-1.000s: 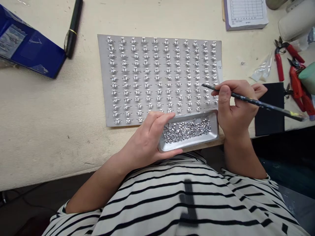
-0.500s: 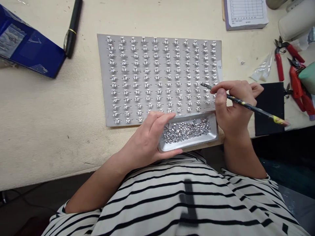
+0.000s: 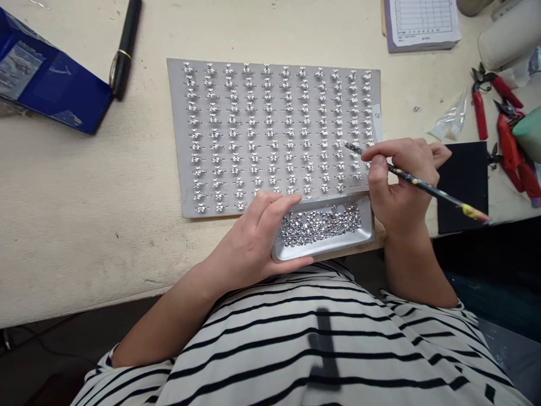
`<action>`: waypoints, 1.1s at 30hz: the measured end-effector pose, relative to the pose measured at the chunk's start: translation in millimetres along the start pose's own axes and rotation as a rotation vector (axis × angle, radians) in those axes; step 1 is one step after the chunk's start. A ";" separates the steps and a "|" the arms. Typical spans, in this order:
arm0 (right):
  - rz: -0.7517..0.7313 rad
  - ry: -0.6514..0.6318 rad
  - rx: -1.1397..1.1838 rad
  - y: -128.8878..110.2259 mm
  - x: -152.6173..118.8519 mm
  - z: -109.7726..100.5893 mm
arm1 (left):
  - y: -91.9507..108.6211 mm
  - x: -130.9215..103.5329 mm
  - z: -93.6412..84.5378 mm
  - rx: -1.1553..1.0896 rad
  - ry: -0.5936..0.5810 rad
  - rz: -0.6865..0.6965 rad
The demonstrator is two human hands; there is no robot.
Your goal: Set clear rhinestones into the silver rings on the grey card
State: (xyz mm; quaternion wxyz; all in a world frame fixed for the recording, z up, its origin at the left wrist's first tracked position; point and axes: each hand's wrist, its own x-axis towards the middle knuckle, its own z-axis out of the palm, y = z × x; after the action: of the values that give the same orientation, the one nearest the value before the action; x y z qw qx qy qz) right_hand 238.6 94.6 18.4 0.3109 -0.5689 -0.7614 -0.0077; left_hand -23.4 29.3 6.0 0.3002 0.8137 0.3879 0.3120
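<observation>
Metal tray (image 3: 363, 239) of tiny, light, easily spilled stones (image 3: 321, 224), clasped at its end by left hand (image 3: 253, 242); right hand (image 3: 401, 186) fingers pinch a thin stiff stick (image 3: 426, 186) mid-shaft, tip beyond fingertips.

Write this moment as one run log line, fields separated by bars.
left hand holds metal tray of small stones | right hand holds thin stick | tip over grey board of silver pieces

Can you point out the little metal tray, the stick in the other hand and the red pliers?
metal tray (image 3: 329, 245): head view, bare floor near its front rim.
stick (image 3: 426, 188): head view, mid-shaft.
red pliers (image 3: 479, 113): head view, a handle.
</observation>
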 end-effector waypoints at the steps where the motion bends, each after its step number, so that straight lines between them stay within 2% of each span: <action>1: -0.004 0.010 0.009 -0.3 -0.2 -0.1 | 0.0 0.0 -0.1 0.002 -0.001 0.001; 12: 0.001 -0.026 -0.028 0.8 -1.6 -1.0 | 1.4 1.0 -2.3 0.010 -0.016 0.000; 18: 0.006 0.050 0.034 -1.3 -0.8 0.3 | 1.3 -0.5 -1.3 0.003 -0.011 -0.016; 30: 0.045 -0.001 0.004 -1.5 0.4 -1.2 | 1.1 1.7 -2.2 0.011 -0.010 0.004; 33: 0.040 0.042 0.045 -3.3 0.9 -1.7 | 1.1 1.9 -2.1 0.015 -0.007 0.008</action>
State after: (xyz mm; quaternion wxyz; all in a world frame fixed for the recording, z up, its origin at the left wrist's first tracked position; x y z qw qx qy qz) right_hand 236.4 93.7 21.4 0.3398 -0.5766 -0.7430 0.0038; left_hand -23.5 30.8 8.6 0.2942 0.8185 0.3860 0.3074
